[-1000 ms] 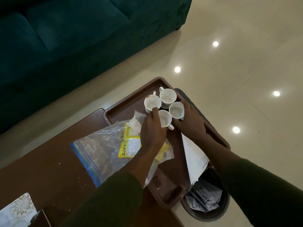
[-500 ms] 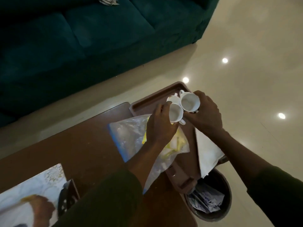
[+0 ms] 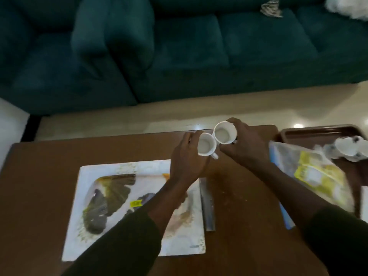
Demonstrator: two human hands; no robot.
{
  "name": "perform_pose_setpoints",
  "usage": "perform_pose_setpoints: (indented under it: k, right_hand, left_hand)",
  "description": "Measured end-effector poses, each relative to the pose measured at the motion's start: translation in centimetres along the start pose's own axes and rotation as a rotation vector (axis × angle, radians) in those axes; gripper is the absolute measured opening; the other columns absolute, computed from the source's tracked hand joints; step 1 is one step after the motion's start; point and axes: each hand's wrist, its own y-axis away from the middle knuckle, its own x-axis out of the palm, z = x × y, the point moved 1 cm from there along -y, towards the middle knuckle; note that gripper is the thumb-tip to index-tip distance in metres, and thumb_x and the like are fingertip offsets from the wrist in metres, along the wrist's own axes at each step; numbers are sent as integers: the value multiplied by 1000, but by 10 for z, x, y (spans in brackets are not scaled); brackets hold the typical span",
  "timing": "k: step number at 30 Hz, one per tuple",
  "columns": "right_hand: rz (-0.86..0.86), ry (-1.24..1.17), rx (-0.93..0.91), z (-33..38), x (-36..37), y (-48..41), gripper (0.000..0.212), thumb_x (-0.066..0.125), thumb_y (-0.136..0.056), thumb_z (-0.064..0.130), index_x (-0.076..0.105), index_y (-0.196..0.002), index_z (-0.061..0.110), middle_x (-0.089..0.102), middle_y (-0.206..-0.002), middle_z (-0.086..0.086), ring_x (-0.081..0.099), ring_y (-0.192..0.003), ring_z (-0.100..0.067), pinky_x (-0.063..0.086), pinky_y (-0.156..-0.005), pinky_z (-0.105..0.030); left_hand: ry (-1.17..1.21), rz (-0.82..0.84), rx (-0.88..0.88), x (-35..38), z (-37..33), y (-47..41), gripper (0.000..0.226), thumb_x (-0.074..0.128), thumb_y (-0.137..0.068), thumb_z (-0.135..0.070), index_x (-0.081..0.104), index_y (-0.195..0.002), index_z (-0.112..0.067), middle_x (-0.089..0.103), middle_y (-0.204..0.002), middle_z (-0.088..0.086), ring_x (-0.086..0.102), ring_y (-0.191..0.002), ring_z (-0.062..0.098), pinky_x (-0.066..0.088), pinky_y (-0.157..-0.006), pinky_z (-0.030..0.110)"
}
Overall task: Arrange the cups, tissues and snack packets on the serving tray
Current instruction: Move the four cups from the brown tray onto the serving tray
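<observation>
The left hand (image 3: 187,162) holds one white cup (image 3: 206,147) and the right hand (image 3: 246,148) holds another cup (image 3: 225,132) — both are up above the brown tabletop (image 3: 43,176), rims touching. More cups (image 3: 347,149) and a snack bag (image 3: 316,176) sit on the brown tray (image 3: 318,132) at the right.

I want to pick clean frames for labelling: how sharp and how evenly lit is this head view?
Head view: dim overall; the two held cups are fairly sharp, but the brown tray, its cups and the plastic bag at right are smeared by motion blur; a ceiling light glares off the floor; wide-angle bending shows at the edges.
</observation>
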Motion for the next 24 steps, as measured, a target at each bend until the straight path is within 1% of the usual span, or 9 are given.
perform_pose_setpoints:
  k: [2, 4, 6, 8, 11, 15, 18, 21, 24]
  right_hand:
    - [84, 14, -31, 37, 36, 2, 55, 71, -65, 41, 49, -115, 33, 65, -111, 3, 62, -94, -24, 52, -72, -35]
    - [188, 26, -49, 64, 70, 9, 63, 75, -64, 36, 47, -121, 35, 62, -120, 4, 62, -101, -24, 47, -74, -30]
    - [300, 39, -90, 88, 104, 19, 68, 75, -63, 34, 46, -124, 35, 60, -125, 4, 62, -106, -24, 49, -80, -31]
    - [397, 77, -136, 102, 132, 30, 69, 74, -63, 35, 44, -125, 36, 60, -127, 5, 62, -107, -24, 53, -84, -38]
    - [497, 221, -188, 110, 167, 46, 73, 72, -65, 38, 37, -129, 36, 60, -127, 5, 64, -104, -25, 55, -81, -40]
    - [571, 333, -235, 106, 191, 58, 72, 72, -68, 38, 36, -130, 36, 61, -126, 5, 63, -105, -24, 52, -79, -40]
    - [595, 378, -273, 103, 198, 64, 77, 75, -66, 28, 38, -132, 36, 60, -130, 6, 59, -113, -23, 52, -83, -39]
    - [589, 389, -351, 102, 204, 70, 80, 77, -65, 13, 43, -133, 35, 56, -136, 5, 50, -122, -22, 46, -96, -37]
    - [563, 399, -393, 106, 206, 73, 81, 77, -68, 9, 43, -135, 38, 42, -149, 3, 37, -136, -23, 36, -109, -40]
  left_hand:
    - [-35, -15, -84, -35, 47, 19, 57, 71, -75, -46, 52, -126, -28, 56, -121, -7, 60, -105, 17, 49, -74, 28]
    - [-72, -3, -171, -63, 90, 41, 57, 71, -77, -45, 51, -127, -28, 55, -122, -6, 60, -107, 18, 46, -74, 26]
    - [-105, 18, -216, -85, 129, 68, 56, 70, -78, -42, 52, -129, -26, 55, -123, -3, 61, -109, 21, 53, -77, 31]
    - [-146, 31, -265, -100, 157, 92, 58, 71, -78, -39, 52, -130, -24, 56, -124, 0, 61, -109, 23, 56, -76, 36]
    - [-122, 34, -334, -107, 184, 122, 56, 76, -75, -31, 55, -127, -23, 59, -121, 0, 61, -109, 23, 54, -74, 34]
    - [-49, 51, -427, -97, 198, 138, 62, 79, -73, -26, 54, -129, -16, 58, -124, 5, 59, -114, 25, 53, -81, 35]
    - [-11, 49, -494, -89, 199, 142, 65, 82, -72, -26, 51, -127, -14, 55, -122, 6, 60, -108, 25, 53, -79, 35]
    - [21, 12, -558, -82, 195, 143, 68, 85, -69, -28, 48, -125, -11, 53, -123, 8, 59, -109, 26, 57, -81, 39]
    - [1, 16, -575, -78, 196, 141, 79, 84, -71, -34, 42, -134, -12, 49, -132, 10, 55, -119, 27, 57, -90, 47]
